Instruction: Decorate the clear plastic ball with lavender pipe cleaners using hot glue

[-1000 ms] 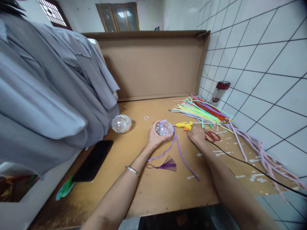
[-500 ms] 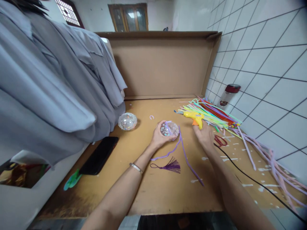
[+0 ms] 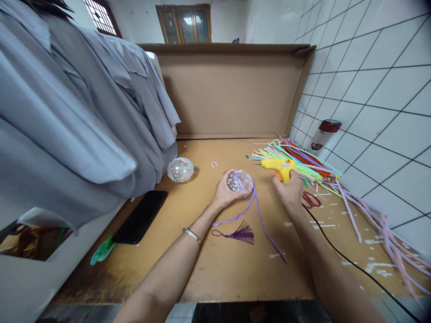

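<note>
My left hand (image 3: 225, 190) is wrapped round a clear, glittery ball (image 3: 245, 181) near the middle of the table. A purple pipe cleaner (image 3: 261, 215) runs from the ball toward the front. In my right hand (image 3: 290, 192) is a yellow glue gun (image 3: 278, 166), its nozzle pointing left, above and to the right of the ball. Below the ball lies a dark purple tassel (image 3: 243, 233) with a loop. A second clear ball (image 3: 180, 170) rests farther left, and a small pale curl (image 3: 214, 164) lies between the two.
Colourful pipe cleaners (image 3: 303, 161), red-handled scissors (image 3: 311, 199) and a red-lidded jar (image 3: 323, 137) are at the right. A black cable (image 3: 350, 257) crosses the table there. At left lie a black phone (image 3: 140, 217) and a green object (image 3: 103, 251). Cardboard (image 3: 232, 94) stands behind.
My right hand has shifted slightly right with the glue gun, whose nozzle is now a little farther from the ball. My left hand keeps its hold on the ball.
</note>
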Demonstrator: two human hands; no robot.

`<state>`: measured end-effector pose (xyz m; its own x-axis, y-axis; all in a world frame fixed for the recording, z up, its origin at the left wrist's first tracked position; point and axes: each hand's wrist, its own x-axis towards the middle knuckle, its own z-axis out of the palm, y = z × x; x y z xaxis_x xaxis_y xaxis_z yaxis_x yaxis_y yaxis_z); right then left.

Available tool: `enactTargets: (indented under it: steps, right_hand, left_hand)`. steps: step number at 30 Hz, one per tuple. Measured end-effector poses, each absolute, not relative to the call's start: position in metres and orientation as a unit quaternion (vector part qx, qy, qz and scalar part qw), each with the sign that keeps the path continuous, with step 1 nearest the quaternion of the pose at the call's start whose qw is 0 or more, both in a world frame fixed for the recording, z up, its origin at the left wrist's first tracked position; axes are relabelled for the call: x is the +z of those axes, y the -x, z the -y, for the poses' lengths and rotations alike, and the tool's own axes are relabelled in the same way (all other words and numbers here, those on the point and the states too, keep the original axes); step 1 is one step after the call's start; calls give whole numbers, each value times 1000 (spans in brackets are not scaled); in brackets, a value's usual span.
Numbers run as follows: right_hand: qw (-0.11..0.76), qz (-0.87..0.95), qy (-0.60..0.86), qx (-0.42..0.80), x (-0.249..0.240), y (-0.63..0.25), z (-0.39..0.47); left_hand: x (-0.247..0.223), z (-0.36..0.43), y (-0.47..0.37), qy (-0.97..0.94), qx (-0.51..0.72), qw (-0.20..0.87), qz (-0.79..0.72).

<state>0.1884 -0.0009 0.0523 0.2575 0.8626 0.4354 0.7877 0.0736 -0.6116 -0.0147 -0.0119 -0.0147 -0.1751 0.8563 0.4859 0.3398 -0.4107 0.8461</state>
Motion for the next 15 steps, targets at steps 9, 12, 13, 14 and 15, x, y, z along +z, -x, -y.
enactTargets:
  steps: [9, 12, 13, 14, 15]
  right_hand:
    - [387, 697, 600, -66, 39, -183, 8]
    - [405, 706, 570, -111, 35, -184, 7]
    - [409, 707, 563, -124, 34, -184, 7]
    - [411, 709, 557, -137, 33, -184, 6]
    - [411, 711, 551, -147, 32, -185, 6]
  left_hand:
    - [-13, 15, 15, -592, 595, 249, -484]
    - [-13, 15, 14, -591, 600, 257, -475]
    - [-12, 15, 14, -590, 600, 259, -473]
    - [-12, 15, 14, -590, 601, 261, -471]
    - [-12, 15, 14, -590, 602, 263, -470]
